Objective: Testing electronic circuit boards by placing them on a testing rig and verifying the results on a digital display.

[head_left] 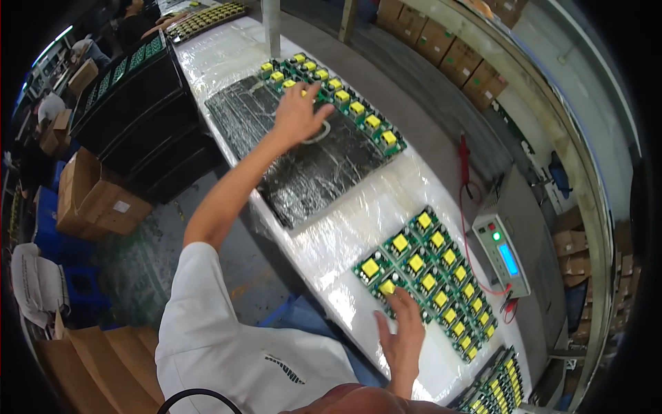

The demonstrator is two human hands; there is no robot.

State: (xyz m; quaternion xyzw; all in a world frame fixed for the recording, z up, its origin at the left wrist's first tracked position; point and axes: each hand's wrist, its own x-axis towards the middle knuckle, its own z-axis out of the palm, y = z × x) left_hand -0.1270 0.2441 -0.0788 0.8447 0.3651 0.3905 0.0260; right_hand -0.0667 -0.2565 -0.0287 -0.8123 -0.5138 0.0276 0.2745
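Note:
My left hand [299,119] reaches out over the far part of the bench, fingers spread and thumb apart. Its fingertips are at a row of green circuit boards with yellow transformers [343,97], along the edge of a black plastic-covered mat [303,181]. Whether they press on a board is hard to see. Nearer to me, my right hand [405,332] has its thumb and fingers apart at the near-left edge of a block of similar boards [428,282]. A fingertip is at one yellow transformer [387,286]; no board is seen lifted in either hand.
A tester box [501,251] with a lit display and red leads stands right of the boards. More boards [501,386] lie at the bench's near end. Black stacked trays [141,117] and a cardboard box [100,196] stand to the left. A post [272,27] rises beyond the mat.

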